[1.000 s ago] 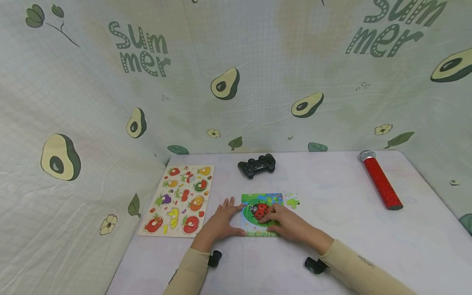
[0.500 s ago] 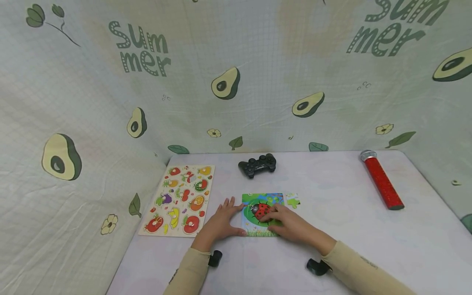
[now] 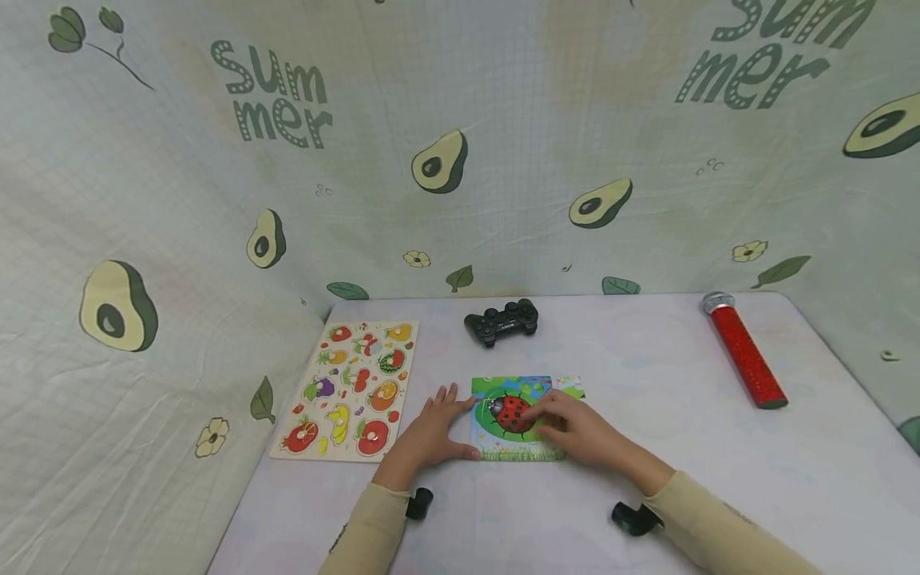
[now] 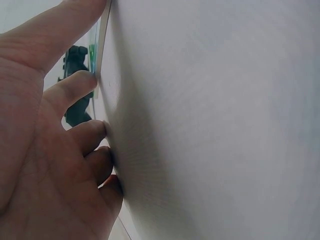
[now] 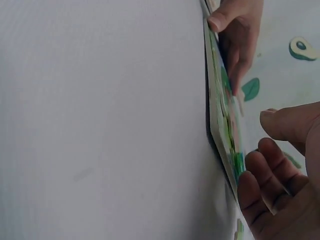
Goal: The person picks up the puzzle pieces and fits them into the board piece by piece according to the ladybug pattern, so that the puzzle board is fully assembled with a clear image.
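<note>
A square ladybug jigsaw puzzle (image 3: 496, 443) lies flat on the table in the head view. At its left edge, my left hand (image 3: 431, 434) rests with fingers spread, thumb and forefinger touching the border. My right hand (image 3: 582, 431) is over the puzzle's right side, its fingers loosely bent. In the right wrist view the right thumb (image 5: 287, 122) stands apart from the fingers, and nothing shows between them. A loose puzzle piece (image 3: 573, 385) lies beyond the right hand, beside the upper right corner, partly hidden by that hand.
A wooden fruit board (image 3: 359, 351) lies to the left of the hands. Behind the puzzle is a black game controller (image 3: 503, 322). A red microphone-shaped tube (image 3: 747, 351) with a silver top lies at the right. A printed cloth (image 3: 503, 104) hangs behind the table.
My right hand has lifted away from the ladybug and shifted right, uncovering the puzzle's lower right part and covering some of the loose piece. The left hand stays in place.
</note>
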Tool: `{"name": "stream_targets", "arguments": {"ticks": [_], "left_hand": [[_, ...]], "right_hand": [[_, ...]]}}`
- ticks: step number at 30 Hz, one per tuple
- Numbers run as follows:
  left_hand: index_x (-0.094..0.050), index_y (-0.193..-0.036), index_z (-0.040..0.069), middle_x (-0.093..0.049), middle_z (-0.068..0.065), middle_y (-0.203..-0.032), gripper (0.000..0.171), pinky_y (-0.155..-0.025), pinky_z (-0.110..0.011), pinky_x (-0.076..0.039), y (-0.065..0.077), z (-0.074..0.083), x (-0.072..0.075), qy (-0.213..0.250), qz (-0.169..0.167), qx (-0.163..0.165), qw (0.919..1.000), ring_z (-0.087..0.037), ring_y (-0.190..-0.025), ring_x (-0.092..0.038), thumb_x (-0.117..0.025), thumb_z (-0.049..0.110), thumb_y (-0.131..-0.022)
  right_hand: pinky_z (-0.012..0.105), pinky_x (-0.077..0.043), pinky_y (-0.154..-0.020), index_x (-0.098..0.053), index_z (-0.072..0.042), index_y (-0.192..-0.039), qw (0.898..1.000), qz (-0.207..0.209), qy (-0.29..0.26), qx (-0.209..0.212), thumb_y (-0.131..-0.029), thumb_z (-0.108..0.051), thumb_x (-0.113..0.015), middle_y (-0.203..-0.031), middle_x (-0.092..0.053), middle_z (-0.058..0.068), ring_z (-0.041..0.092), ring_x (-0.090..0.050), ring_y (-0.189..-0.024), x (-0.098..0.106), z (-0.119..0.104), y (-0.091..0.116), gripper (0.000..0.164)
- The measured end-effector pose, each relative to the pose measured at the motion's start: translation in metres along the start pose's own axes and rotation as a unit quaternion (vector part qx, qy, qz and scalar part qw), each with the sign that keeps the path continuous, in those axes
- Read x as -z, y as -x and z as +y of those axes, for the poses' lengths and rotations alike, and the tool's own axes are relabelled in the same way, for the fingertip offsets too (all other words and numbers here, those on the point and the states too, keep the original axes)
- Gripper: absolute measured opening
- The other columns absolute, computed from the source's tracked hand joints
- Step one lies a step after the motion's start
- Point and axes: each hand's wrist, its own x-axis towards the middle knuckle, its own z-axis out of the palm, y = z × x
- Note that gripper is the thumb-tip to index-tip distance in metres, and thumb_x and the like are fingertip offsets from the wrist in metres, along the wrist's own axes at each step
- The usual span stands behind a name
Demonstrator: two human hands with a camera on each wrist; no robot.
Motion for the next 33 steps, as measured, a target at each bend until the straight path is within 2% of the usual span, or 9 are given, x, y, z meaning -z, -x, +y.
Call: {"name": "stream_targets", "arguments": {"ticks": [3,7,10,13,16,19,23,28,33], "left_hand": [[-0.044,-0.156,0.024,-0.017,-0.014,-0.168,0.096,-0.126,-0.05,-0.012,0.001,0.0,0.0,0.002,0.004,-0.005,1.0,-0.032,-0.156,-0.008,-0.088,0.049,-0.074],[-0.045,-0.156,0.023,-0.018,-0.015,-0.168,0.095,-0.127,-0.05,-0.012,0.003,0.0,0.0,0.007,0.006,-0.01,0.9999,-0.032,-0.156,-0.008,-0.088,0.047,-0.075],[-0.045,-0.156,0.023,-0.018,-0.014,-0.168,0.095,-0.126,-0.05,-0.012,0.004,0.0,0.0,0.008,0.006,-0.009,0.9999,-0.032,-0.156,-0.008,-0.088,0.047,-0.075],[-0.045,-0.156,0.023,-0.018,-0.014,-0.168,0.095,-0.126,-0.05,-0.012,0.004,0.0,-0.001,0.006,0.006,-0.009,0.9999,-0.032,-0.156,-0.008,-0.088,0.048,-0.075],[-0.045,-0.156,0.022,-0.018,-0.014,-0.168,0.095,-0.126,-0.05,-0.012,0.004,0.001,-0.001,0.007,0.006,-0.009,0.9999,-0.032,-0.156,-0.009,-0.088,0.048,-0.075],[-0.045,-0.156,0.022,-0.018,-0.014,-0.168,0.095,-0.126,-0.05,-0.012,0.004,0.001,-0.001,0.008,0.007,-0.009,0.9999,-0.032,-0.156,-0.009,-0.088,0.048,-0.075],[-0.045,-0.156,0.023,-0.018,-0.014,-0.168,0.095,-0.126,-0.05,-0.012,0.004,0.001,-0.001,0.009,0.008,-0.007,0.9999,-0.032,-0.156,-0.008,-0.088,0.048,-0.075],[-0.045,-0.156,0.023,-0.018,-0.014,-0.168,0.095,-0.126,-0.05,-0.012,0.004,0.001,-0.001,0.013,0.005,-0.01,0.9999,-0.032,-0.156,-0.008,-0.088,0.048,-0.075],[-0.045,-0.156,0.023,-0.018,-0.014,-0.168,0.095,-0.126,-0.05,-0.012,0.002,0.001,-0.001,0.009,0.005,-0.008,0.9999,-0.032,-0.157,-0.008,-0.088,0.048,-0.075]], "right_hand": [[0.025,-0.05,-0.07,-0.073,-0.017,-0.119,1.0,0.017,0.008,-0.014,-0.095,-0.009,-0.07,-0.105,-0.063,-0.004,0.006,-0.054,-0.083,0.007,0.005,0.001,0.025],[0.026,-0.05,-0.073,-0.073,-0.016,-0.118,0.998,0.046,0.031,-0.041,-0.094,-0.007,-0.071,-0.105,-0.062,-0.004,0.008,-0.055,-0.089,0.016,0.015,0.003,0.026],[0.033,-0.051,-0.08,-0.073,-0.016,-0.118,0.994,0.072,0.061,-0.06,-0.093,-0.006,-0.072,-0.11,-0.062,-0.001,0.015,-0.055,-0.096,0.024,0.022,0.003,0.028],[0.046,-0.05,-0.092,-0.072,-0.015,-0.121,0.988,0.092,0.097,-0.077,-0.091,-0.007,-0.074,-0.12,-0.061,0.005,0.026,-0.055,-0.108,0.03,0.029,0.004,0.031],[0.056,-0.046,-0.1,-0.069,-0.012,-0.128,0.984,0.089,0.118,-0.097,-0.091,-0.009,-0.074,-0.132,-0.059,0.011,0.034,-0.05,-0.121,0.034,0.034,0.005,0.038],[0.059,-0.045,-0.101,-0.065,-0.009,-0.135,0.984,0.075,0.124,-0.104,-0.092,-0.012,-0.074,-0.139,-0.057,0.015,0.037,-0.048,-0.124,0.037,0.036,0.005,0.044],[0.057,-0.047,-0.098,-0.062,-0.008,-0.139,0.983,0.07,0.134,-0.102,-0.092,-0.013,-0.075,-0.135,-0.058,0.017,0.036,-0.05,-0.12,0.039,0.036,0.004,0.048],[0.042,-0.047,-0.082,-0.062,-0.008,-0.14,0.98,0.085,0.138,-0.113,-0.088,-0.013,-0.08,-0.117,-0.056,0.013,0.026,-0.052,-0.1,0.041,0.036,0.004,0.056],[0.036,-0.047,-0.074,-0.068,-0.009,-0.129,0.976,0.116,0.138,-0.121,-0.089,-0.01,-0.078,-0.102,-0.057,0.007,0.018,-0.053,-0.087,0.046,0.036,0.004,0.041]]}}
